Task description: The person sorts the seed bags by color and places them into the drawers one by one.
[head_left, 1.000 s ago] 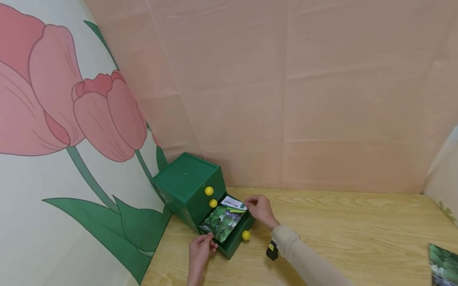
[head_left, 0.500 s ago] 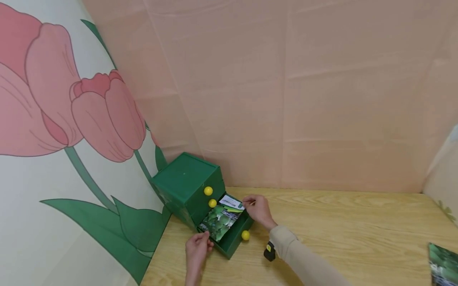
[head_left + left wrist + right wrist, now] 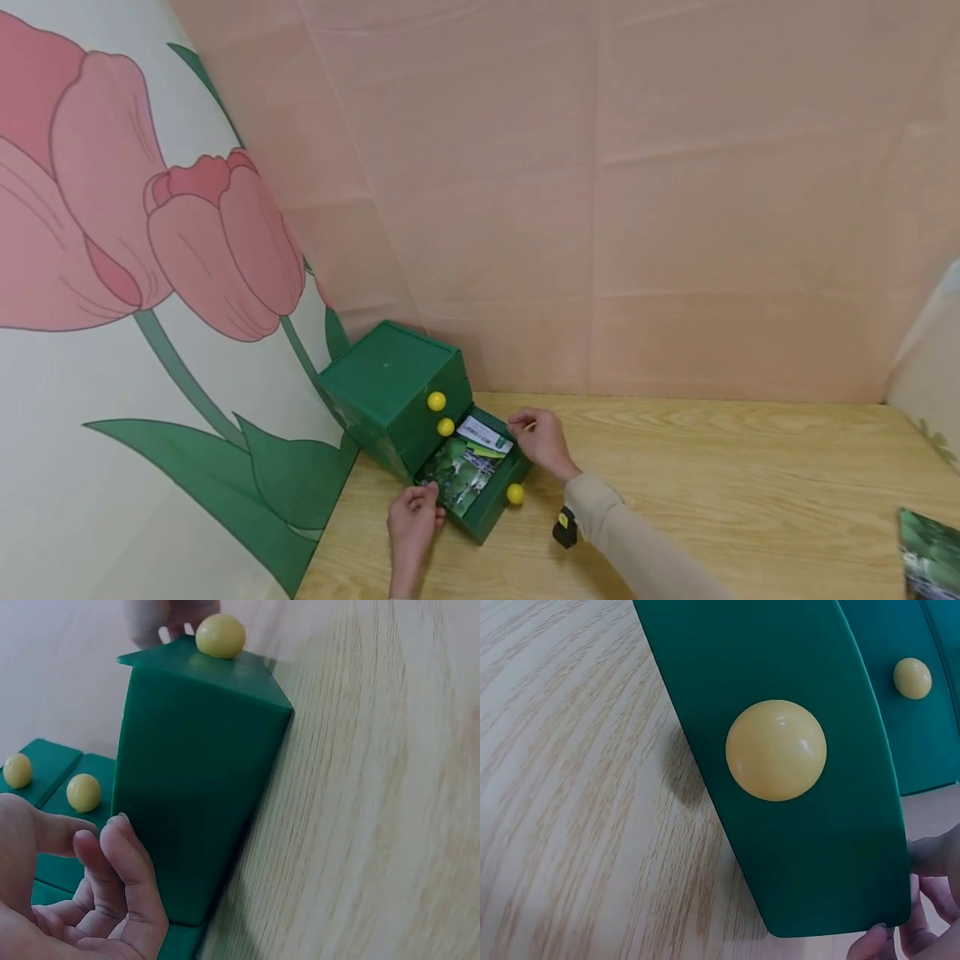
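Observation:
A green drawer unit [image 3: 390, 367] has its bottom drawer [image 3: 495, 510] pulled out, with a yellow ball knob [image 3: 515, 494] on the front. Inside the drawer lies a green-patterned printed sheet [image 3: 459, 475], and at its far end shows a white barcode piece [image 3: 483, 433]. My left hand [image 3: 412, 521] is at the drawer's near side, its fingers [image 3: 127, 855] loosely bent beside the green wall with nothing seen in them. At the far front corner is my right hand [image 3: 542, 437]. Its fingertips [image 3: 870, 941] are close to the drawer's corner; whether they touch it I cannot tell.
A black and yellow tape measure [image 3: 565, 527] sits on the wooden table [image 3: 712, 483], near my right sleeve. At the far right edge lies another green-patterned sheet [image 3: 930, 550]. A tulip-painted wall [image 3: 225, 375] stands left of the unit, and a pinkish sheet [image 3: 637, 208] hangs behind.
The printed sheet has sunk lower into the drawer and now lies flatter. Both hands have let go of its edges, staying nearly in place at the drawer's sides.

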